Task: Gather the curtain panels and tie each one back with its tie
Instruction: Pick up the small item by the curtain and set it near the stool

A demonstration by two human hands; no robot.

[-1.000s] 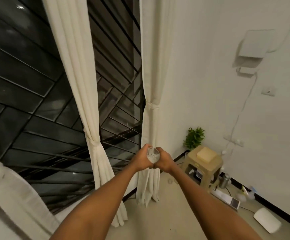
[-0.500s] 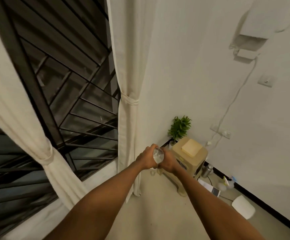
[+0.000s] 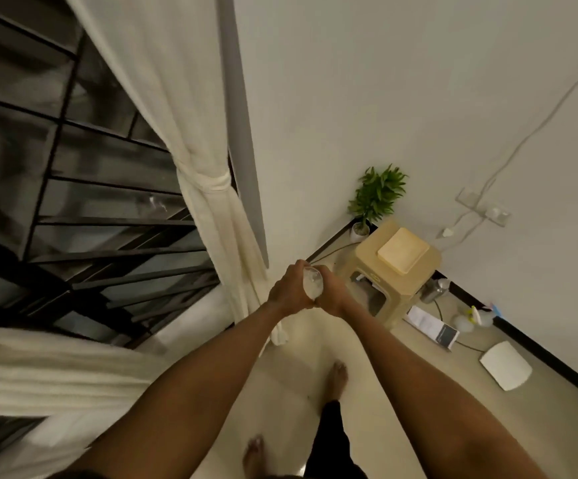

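Observation:
A cream curtain panel (image 3: 163, 98) hangs by the wall corner, cinched by its tie (image 3: 208, 181) at mid height. Another cream panel (image 3: 49, 375) crosses the lower left, blurred and close to the camera. My left hand (image 3: 289, 290) and my right hand (image 3: 332, 295) are held together in front of me, right of the tied panel and apart from it. Between them they grip a small clear round object (image 3: 312, 284); what it is cannot be told.
A dark window with black bars (image 3: 83, 188) fills the left. A beige plastic stool (image 3: 389, 271) stands in the corner with a potted plant (image 3: 375, 198) behind it. A cable, a wall socket (image 3: 488, 210), a bottle and a white pad (image 3: 505, 365) lie along the right wall. My bare feet show below.
The view has swung right and tilted down. The tied panel by the corner is now closer and at the left; my feet have come into view. My hands stay clasped on the clear object.

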